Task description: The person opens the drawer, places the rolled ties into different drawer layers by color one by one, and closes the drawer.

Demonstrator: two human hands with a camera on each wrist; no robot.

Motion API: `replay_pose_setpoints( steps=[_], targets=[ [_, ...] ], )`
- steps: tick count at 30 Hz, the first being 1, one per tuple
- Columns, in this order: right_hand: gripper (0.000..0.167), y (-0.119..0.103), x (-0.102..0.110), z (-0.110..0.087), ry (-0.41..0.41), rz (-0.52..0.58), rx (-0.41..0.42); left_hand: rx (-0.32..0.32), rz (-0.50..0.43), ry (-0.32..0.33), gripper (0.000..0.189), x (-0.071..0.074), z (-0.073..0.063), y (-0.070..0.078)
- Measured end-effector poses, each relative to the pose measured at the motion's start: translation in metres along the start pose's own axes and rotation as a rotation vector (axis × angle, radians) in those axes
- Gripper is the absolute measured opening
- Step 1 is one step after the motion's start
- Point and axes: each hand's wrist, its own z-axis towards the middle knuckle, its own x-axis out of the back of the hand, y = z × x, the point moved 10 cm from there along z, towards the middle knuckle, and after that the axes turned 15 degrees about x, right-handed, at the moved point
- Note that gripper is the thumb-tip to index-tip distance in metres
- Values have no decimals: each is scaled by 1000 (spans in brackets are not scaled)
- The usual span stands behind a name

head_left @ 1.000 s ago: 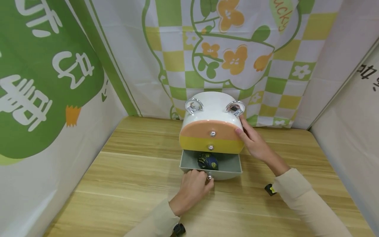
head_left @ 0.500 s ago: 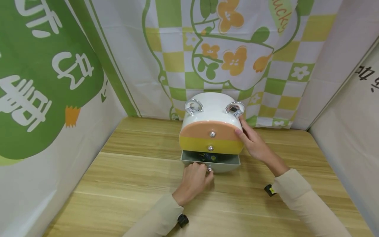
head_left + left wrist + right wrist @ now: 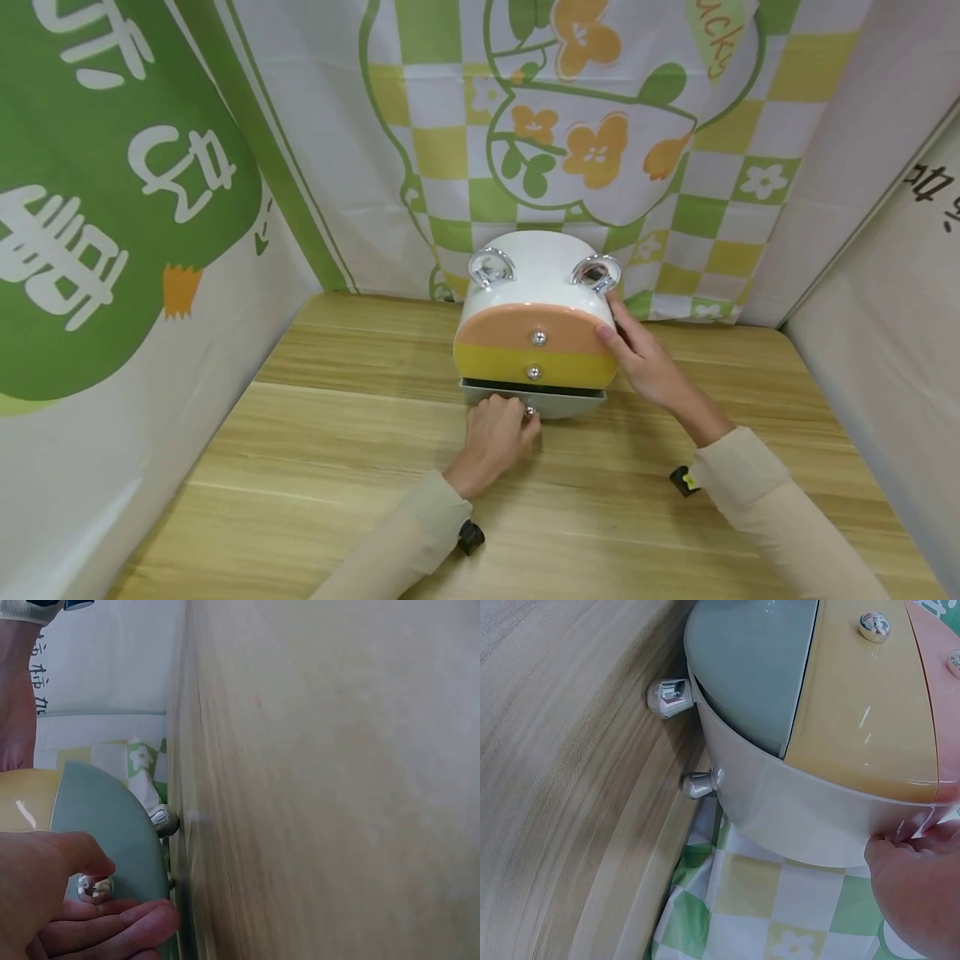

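Note:
A small rounded drawer cabinet (image 3: 543,275) with a white shell and silver ring ears stands on the wooden table. Its orange and yellow drawers are closed flush, while the grey-green bottom drawer (image 3: 566,406) sticks out slightly. My left hand (image 3: 495,442) is at the front of that drawer, thumb and fingers around its silver knob (image 3: 95,888). Along the cabinet's right side lies my right hand (image 3: 648,367), fingers against the side wall (image 3: 780,802) and thumb at the front edge. What lies inside the bottom drawer is hidden.
Behind the cabinet hangs a green-and-white checked cloth (image 3: 442,158) with flowers. Printed cloth walls flank the table (image 3: 322,467) at left and right. Short silver feet (image 3: 669,698) hold up the cabinet.
The left hand has pushed the bottom drawer inward, and the dark blue patterned round thing in it has gone out of sight. The right hand keeps its place on the cabinet's side.

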Motion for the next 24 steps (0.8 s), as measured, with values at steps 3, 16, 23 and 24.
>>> replay_pose_setpoints(
  steps=[3, 16, 23, 24],
  targets=[
    [68, 0, 0, 0, 4, 5, 6, 2, 3, 4, 48, 0, 3, -1],
    [68, -1, 0, -2, 7, 6, -13, -8, 16, 10, 50, -2, 9, -2],
    [68, -1, 1, -2, 14, -2, -17, -4, 24, 11, 49, -4, 12, -3],
    [68, -1, 0, -2, 12, 0, -17, -3, 27, 16, 48, -4, 12, -3]
  ],
)
